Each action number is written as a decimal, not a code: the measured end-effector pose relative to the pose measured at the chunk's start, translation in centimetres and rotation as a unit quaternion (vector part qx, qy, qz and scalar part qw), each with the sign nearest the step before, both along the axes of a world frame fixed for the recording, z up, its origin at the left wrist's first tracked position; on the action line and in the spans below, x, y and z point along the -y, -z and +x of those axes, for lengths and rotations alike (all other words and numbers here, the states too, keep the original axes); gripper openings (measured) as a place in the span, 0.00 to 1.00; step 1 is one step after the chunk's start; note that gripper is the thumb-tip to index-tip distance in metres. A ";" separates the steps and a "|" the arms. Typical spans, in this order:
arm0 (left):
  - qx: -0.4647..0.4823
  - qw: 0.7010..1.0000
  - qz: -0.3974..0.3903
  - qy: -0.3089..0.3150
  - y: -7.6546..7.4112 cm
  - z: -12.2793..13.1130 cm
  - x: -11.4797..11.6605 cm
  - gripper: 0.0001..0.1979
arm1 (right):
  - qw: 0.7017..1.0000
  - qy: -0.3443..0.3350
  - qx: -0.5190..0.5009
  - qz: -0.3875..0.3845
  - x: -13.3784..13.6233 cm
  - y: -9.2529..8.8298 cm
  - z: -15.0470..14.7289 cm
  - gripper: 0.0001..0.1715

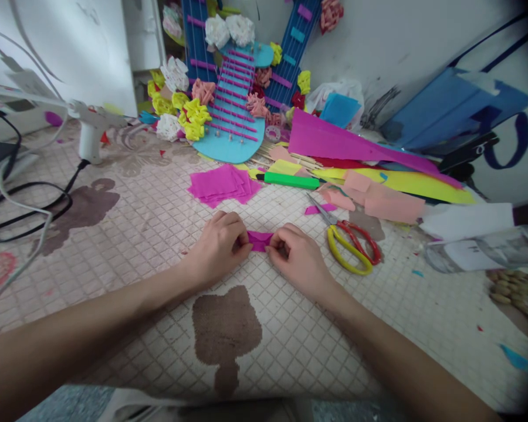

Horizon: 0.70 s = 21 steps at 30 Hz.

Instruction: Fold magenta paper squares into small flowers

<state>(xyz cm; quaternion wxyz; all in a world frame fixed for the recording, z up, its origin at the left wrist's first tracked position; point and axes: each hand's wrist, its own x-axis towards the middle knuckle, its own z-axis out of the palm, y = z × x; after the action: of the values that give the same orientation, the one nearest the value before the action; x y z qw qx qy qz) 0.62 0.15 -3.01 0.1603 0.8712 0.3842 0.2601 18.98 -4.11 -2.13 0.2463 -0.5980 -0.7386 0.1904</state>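
On the pink quilted cover [127, 234], my left hand [217, 247] and right hand [298, 259] are pinching a small folded magenta paper strip [259, 240] between them, near the red-and-yellow scissors [352, 246]; I'm judging that even fingertip pressure keeps its crease straight.

Two bare hands are in view, the left hand [217, 246] and the right hand [299, 258], pinching one small folded magenta paper piece [259, 239] between them. There is one pair of scissors with red and yellow handles [352, 246], one green capped marker [290, 180], one white hot glue gun [90, 126] and one loose stack of magenta paper squares [222, 184], its sheets too overlapped to count. White crumpled paper flowers [217, 30] number perhaps four. One large magenta paper sheet [334, 143] shows.
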 end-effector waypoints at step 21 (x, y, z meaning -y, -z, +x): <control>0.022 0.999 -0.038 -0.015 0.0 0.4 0.4 0.03 | 0.999 -0.025 0.023 0.018 0.0 0.6 -0.1 0.05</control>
<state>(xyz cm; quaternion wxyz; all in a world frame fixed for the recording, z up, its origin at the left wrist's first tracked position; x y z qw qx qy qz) 1.00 -0.20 -3.03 0.1980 0.8525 0.4036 0.2667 18.85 -4.07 -2.74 0.2353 -0.5792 -0.7618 0.1695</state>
